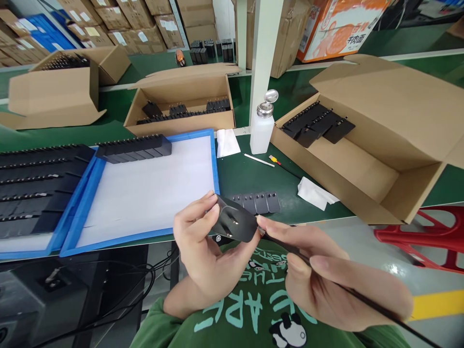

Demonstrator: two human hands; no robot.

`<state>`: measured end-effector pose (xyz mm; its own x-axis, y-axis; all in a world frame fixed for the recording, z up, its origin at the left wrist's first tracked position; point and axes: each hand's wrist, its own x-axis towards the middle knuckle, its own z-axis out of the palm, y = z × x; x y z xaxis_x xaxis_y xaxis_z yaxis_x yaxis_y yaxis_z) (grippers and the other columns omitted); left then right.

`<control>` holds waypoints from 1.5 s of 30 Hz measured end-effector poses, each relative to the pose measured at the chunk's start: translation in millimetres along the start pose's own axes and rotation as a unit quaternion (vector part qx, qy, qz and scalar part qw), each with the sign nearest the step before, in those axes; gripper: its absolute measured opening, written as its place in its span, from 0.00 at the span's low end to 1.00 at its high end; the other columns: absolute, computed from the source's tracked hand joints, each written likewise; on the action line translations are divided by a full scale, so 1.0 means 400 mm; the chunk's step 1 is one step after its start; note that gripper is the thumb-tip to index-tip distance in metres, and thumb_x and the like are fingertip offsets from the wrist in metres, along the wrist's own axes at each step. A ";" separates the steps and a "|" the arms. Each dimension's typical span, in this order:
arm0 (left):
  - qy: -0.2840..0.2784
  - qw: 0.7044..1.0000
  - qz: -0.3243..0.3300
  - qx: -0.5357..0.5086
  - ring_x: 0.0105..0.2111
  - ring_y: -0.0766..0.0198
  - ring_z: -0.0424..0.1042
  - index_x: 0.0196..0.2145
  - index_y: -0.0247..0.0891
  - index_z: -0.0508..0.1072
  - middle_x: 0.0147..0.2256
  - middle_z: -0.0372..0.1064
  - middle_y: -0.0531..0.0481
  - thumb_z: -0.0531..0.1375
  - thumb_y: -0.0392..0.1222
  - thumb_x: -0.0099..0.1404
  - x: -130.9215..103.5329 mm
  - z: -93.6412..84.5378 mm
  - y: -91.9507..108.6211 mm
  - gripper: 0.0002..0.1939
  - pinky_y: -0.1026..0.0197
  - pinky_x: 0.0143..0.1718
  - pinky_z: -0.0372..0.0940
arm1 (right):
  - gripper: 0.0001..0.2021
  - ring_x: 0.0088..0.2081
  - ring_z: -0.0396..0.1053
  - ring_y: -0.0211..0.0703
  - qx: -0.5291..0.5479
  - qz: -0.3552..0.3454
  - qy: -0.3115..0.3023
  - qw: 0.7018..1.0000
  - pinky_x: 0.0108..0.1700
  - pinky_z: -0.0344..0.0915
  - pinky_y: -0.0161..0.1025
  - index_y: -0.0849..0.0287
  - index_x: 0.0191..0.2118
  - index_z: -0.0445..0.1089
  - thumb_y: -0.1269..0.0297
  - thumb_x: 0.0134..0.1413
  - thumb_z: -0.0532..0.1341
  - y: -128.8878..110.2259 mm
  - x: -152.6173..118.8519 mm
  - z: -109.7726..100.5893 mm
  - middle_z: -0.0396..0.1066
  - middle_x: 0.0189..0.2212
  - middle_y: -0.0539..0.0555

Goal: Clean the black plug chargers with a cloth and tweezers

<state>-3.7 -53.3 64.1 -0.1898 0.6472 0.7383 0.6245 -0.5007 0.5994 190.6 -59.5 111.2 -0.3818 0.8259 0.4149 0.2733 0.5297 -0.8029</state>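
My left hand (206,251) is closed around a black power adapter (237,222), its two-prong face turned up toward me. In my right hand (326,280) is a thin black cable (366,300), pinched near its front end and trailing off to the lower right. The cable's tip meets the adapter's right end; my fingers partly hide that spot, so I cannot tell how far it goes in. Just behind the adapter, several dark grey pieces (255,202) lie in a row on the green table (250,176).
A blue-rimmed tray (216,169) holds a row of adapters (136,149); a fuller tray stands left. Open cartons (181,126) (326,169) contain more. A white pump bottle (261,130), white stick (259,160), yellow-tipped cable (277,161) and tissues (315,193) lie behind my hands. A red stool (427,234) is right.
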 end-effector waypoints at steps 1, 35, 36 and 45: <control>0.001 1.000 0.005 0.002 0.50 0.48 0.74 0.56 0.45 0.67 0.49 0.66 0.43 0.76 0.35 0.45 -0.001 0.000 -0.002 0.42 0.42 0.51 0.75 | 0.16 0.50 0.78 0.49 0.002 0.003 -0.005 1.000 0.49 0.79 0.35 0.52 0.56 0.70 0.71 0.66 0.57 0.000 0.000 0.000 0.80 0.49 0.59; -0.003 1.000 -0.001 0.020 0.50 0.47 0.74 0.56 0.46 0.66 0.49 0.67 0.42 0.76 0.40 0.48 -0.008 -0.002 -0.006 0.39 0.43 0.49 0.75 | 0.18 0.52 0.76 0.48 -0.022 -0.064 0.022 0.997 0.51 0.76 0.32 0.56 0.59 0.67 0.73 0.66 0.54 0.010 0.010 0.026 0.79 0.49 0.61; -0.003 1.000 -0.002 0.018 0.50 0.47 0.74 0.56 0.46 0.66 0.49 0.67 0.42 0.76 0.39 0.48 -0.008 -0.003 -0.006 0.39 0.43 0.49 0.75 | 0.19 0.52 0.76 0.48 -0.022 -0.070 0.047 0.996 0.52 0.76 0.33 0.56 0.59 0.67 0.74 0.66 0.54 0.010 0.011 0.028 0.80 0.48 0.61; -0.007 0.999 0.001 0.031 0.49 0.48 0.75 0.54 0.47 0.66 0.48 0.68 0.43 0.75 0.39 0.50 0.003 -0.008 0.002 0.37 0.40 0.48 0.76 | 0.21 0.52 0.76 0.46 -0.076 -0.074 -0.022 0.994 0.51 0.75 0.30 0.57 0.61 0.63 0.74 0.64 0.56 0.018 0.004 0.005 0.79 0.49 0.61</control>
<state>-5.8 -55.0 66.4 -0.1780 0.6548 0.7345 0.6703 -0.4658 0.5776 190.2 -54.8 105.3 -0.4645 0.7300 0.5014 0.3400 0.6698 -0.6601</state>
